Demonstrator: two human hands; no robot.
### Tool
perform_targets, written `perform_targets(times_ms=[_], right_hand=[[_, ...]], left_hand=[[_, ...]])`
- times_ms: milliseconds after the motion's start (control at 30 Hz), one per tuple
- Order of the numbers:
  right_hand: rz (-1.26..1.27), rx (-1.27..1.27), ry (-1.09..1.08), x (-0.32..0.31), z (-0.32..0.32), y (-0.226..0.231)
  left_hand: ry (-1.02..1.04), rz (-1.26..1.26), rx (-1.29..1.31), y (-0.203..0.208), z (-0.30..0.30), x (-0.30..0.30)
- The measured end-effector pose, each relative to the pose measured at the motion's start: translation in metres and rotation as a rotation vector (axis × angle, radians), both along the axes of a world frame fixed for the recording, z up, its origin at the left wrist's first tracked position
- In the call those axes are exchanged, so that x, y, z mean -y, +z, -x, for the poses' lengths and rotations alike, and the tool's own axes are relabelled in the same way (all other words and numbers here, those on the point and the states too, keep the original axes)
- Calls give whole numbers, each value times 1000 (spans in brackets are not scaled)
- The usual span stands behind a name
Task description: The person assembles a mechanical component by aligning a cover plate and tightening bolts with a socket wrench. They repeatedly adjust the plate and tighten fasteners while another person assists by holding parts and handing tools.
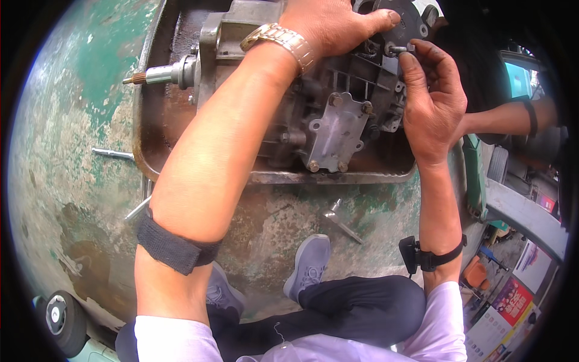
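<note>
A gearbox [289, 96] of grey metal lies in a rusty, oil-stained metal tray [137, 130]. Its splined shaft [160, 73] sticks out to the left, and a bolted cover plate [341, 134] faces me. My left hand [329, 27] rests over the gearbox's far side, thumb stretched out onto a dark round part [401, 18]; its other fingers are cut off by the upper edge. Between thumb and index finger, my right hand [433, 99] pinches a small bolt [398, 50] beside the rim of that round part.
A metal rod [113, 154] and a T-shaped socket wrench [341, 222] lie on the worn green floor, nearer me. Another person's forearm [512, 119] reaches in from the right, behind my hand. A green metal post [474, 181] and printed boards [512, 301] stand at the right.
</note>
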State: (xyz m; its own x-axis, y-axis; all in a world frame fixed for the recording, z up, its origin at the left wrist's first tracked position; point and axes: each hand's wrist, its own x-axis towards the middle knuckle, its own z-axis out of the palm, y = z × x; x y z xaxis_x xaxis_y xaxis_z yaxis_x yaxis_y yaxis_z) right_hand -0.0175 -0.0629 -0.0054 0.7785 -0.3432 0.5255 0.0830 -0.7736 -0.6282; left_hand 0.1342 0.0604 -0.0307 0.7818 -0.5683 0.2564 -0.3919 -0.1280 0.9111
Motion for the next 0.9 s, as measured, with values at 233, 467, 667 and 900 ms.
perform_targets(times_ms=[233, 467, 667, 900], right_hand=[[82, -19, 45, 2, -1, 4], [296, -148, 84, 7, -7, 16], [123, -194, 74, 11, 0, 23], [-83, -178, -28, 31, -47, 55]], left_hand=[[23, -11, 40, -1, 1, -1], [38, -52, 73, -3, 1, 0], [22, 53, 73, -3, 1, 0], [-26, 68, 90, -2, 4, -10]])
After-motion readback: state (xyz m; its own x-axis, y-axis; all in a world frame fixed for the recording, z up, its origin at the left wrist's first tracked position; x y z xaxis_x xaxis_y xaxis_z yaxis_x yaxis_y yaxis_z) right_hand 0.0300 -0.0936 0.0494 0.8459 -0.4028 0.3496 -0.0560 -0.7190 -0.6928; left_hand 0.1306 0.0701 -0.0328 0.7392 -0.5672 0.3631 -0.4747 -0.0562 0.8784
